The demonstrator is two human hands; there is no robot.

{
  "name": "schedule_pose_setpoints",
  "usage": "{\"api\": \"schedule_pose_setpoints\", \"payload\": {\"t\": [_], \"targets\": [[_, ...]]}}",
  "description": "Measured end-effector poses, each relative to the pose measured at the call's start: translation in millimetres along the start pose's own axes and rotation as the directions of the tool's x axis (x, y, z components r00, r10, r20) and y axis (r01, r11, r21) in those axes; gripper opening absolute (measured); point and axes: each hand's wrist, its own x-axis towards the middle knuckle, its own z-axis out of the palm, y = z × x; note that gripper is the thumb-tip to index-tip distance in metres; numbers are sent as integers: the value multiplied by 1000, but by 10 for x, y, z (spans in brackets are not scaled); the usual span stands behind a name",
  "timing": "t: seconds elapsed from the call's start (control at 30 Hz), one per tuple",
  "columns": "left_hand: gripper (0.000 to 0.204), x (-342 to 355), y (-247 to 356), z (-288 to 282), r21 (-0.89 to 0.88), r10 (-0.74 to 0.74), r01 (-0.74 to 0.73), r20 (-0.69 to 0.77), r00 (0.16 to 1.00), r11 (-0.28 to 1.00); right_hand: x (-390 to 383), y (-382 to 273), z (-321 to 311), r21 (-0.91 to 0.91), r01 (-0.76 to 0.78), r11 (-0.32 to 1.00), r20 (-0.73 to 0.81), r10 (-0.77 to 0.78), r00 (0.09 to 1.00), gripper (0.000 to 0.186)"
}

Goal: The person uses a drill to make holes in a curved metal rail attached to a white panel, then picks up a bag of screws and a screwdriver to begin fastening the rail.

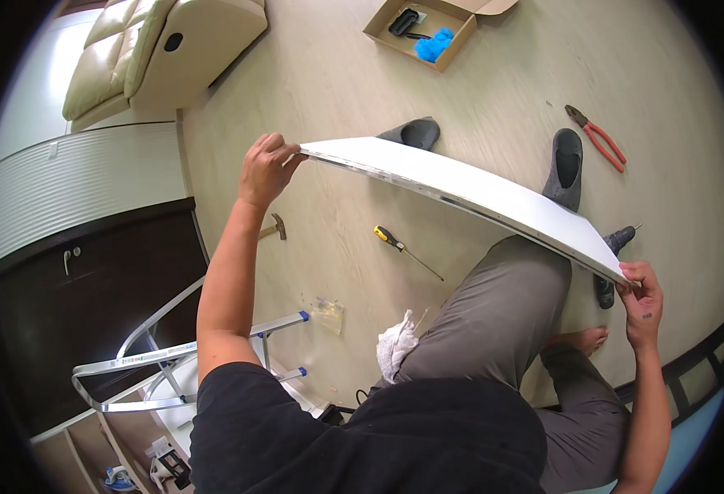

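Note:
A flat white panel (469,185) with a thin metal edge spans the space above my leg, tilted down toward the right. My left hand (265,169) pinches its far left corner. At the other end, my right hand (643,303) grips the right corner with thumb and fingers. Behind the panel lie two grey slip-on shoes (567,169), partly covered by it. A dark cordless drill (620,240) rests on the floor near my right hand, its middle hidden by the panel. On the floor between my arms is a yellow and black screwdriver (391,239).
Red-handled pliers (606,146) lie at the far right. A hammer (278,226) is partly behind my left arm. An aluminium ladder (135,360) stands at left, near a small plastic bag (327,315). Farther off are an open cardboard box (458,49) and a cream sofa (156,66).

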Motion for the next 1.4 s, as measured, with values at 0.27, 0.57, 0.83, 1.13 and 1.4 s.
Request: {"api": "schedule_pose_setpoints", "payload": {"t": [0.27,0.57,0.83,1.13,1.4], "targets": [[20,76,-39,-29,-51,45,-43,36,998,998,-2,31,-10,-10,20,1000,-5,-20,1000,21],[27,147,-72,-65,-37,-56,60,110,992,998,9,40,-13,-14,37,999,7,-37,999,22],[40,-1,-131,-108,45,-119,116,81,990,992,24,53,69,-21,32,999,-16,-33,999,24],[61,-84,-429,-33,-30,23,-23,-23,999,999,71,69,54,-48,33,998,11,-33,999,23],[47,898,1981,-303,-472,99,-154,-139,985,868,32,6,45,-11,59,998,-45,-60,997,18]]}}
